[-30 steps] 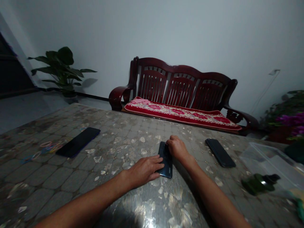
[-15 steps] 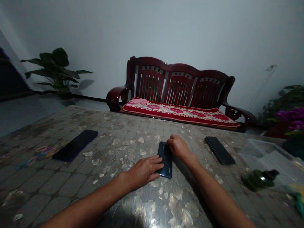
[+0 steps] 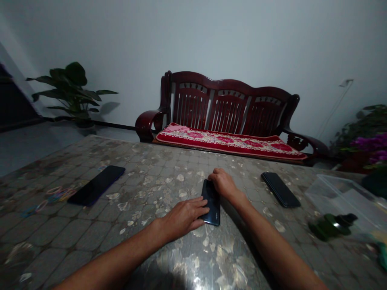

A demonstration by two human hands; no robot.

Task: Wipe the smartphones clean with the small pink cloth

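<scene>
A dark smartphone [image 3: 213,207] lies back side up on the patterned tabletop, its upper end pointing away from me. My left hand [image 3: 186,216] rests over its left edge, fingers stretched out flat on the back cover. At the phone's far end is my right hand [image 3: 223,183], with its fingers bent and pressed together over the camera corner. Whether those fingers pinch anything small is hidden from view. Another phone [image 3: 96,186] with a purplish edge lies to the left, and a black phone [image 3: 281,190] is off to the right.
Coloured rubber bands [image 3: 57,194] are scattered beside the left phone. On the right a green bottle [image 3: 331,226] lies before a clear plastic box [image 3: 335,189]. Beyond the table [image 3: 145,161] stands a wooden bench [image 3: 229,104] with a red floral cover; a potted plant [image 3: 75,88] is far left.
My right hand has shifted slightly left and away from me across the phone's top end, covering more of the camera corner. My left hand stays in place on the phone.
</scene>
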